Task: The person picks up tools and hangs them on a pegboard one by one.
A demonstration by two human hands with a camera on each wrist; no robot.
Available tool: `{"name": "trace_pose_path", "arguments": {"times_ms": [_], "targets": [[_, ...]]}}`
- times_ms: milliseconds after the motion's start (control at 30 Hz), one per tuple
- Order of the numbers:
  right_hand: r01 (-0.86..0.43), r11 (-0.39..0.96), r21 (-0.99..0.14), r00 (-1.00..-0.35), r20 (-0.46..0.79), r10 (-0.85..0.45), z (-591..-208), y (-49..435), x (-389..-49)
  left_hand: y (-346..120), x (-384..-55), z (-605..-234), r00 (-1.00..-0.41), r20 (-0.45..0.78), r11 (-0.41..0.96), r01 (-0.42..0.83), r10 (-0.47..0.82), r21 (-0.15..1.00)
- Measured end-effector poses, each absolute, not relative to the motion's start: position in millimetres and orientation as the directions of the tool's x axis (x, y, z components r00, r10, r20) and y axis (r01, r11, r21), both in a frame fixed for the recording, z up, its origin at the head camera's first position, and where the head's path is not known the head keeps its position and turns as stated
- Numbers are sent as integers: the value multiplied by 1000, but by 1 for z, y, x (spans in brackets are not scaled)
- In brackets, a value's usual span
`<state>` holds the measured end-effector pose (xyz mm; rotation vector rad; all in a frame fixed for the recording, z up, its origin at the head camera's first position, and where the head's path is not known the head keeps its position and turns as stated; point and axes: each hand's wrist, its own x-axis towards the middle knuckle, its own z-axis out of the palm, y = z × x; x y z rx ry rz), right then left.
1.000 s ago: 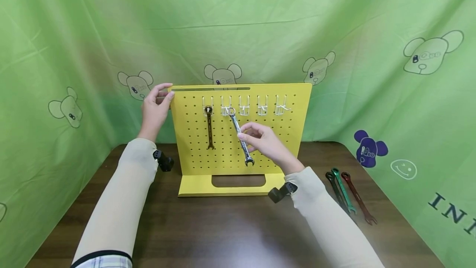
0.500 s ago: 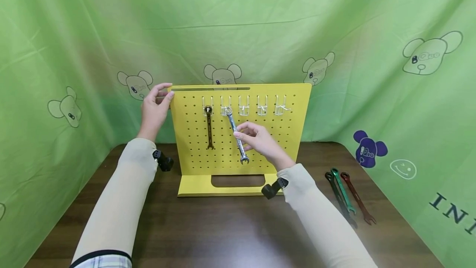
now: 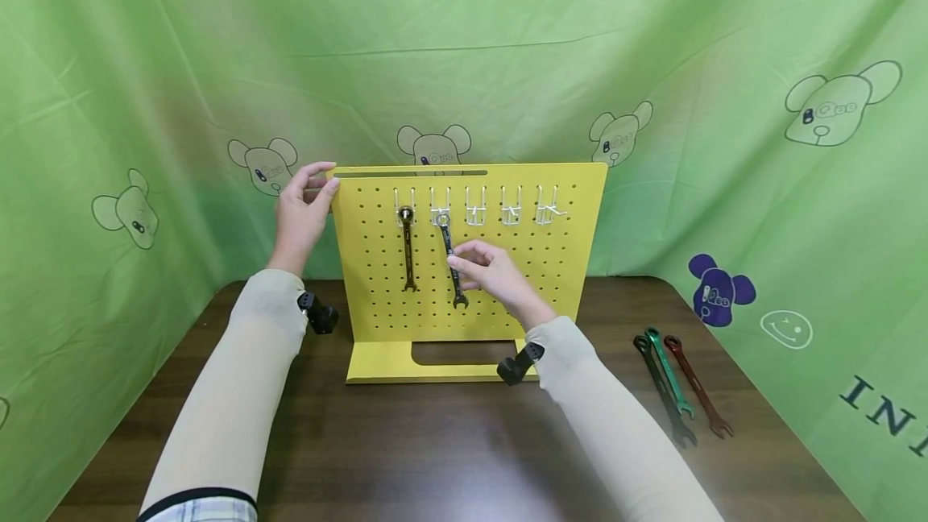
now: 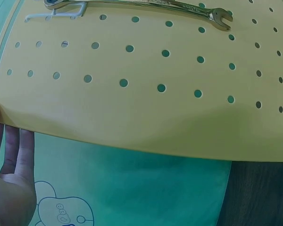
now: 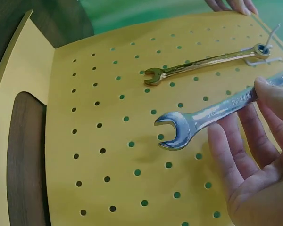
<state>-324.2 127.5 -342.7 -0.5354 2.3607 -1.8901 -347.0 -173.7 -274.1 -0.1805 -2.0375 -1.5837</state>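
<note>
My right hand (image 3: 489, 276) pinches a silver combination wrench (image 5: 198, 120) between thumb and fingers, its open end pointing down. The wrench's ring end overlaps the second hook (image 3: 440, 206) from the left on the yellow pegboard (image 3: 500, 296). At the board's upper left corner, my left hand (image 3: 303, 212) grips the edge, thumb in front and fingers behind, as the left wrist view also shows. A gold-toned combination wrench (image 3: 408, 252) hangs by its ring from the leftmost hook, just left of the silver one.
Further right along the same row are several white wire hooks (image 3: 511, 206). On the brown table (image 3: 406, 441) at the right lie a black wrench (image 3: 661, 385), a green wrench (image 3: 669, 369) and a red wrench (image 3: 698, 385). A green curtain (image 3: 507, 63) surrounds the table.
My right hand has moved left with the silver wrench, bringing its ring end onto the second hook's position and the wrench closer to vertical. My left hand has stayed on the board's corner.
</note>
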Motion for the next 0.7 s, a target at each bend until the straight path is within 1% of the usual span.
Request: {"name": "trace_pose_path", "arguments": {"times_ms": [200, 700], "targets": [[-214, 170, -962, -943, 159, -291, -345, 122, -326, -174, -348, -275, -841, 493, 297, 423, -221, 856], [-199, 144, -969, -940, 147, -308, -348, 125, -326, -173, -347, -274, -839, 493, 301, 421, -229, 856]]}}
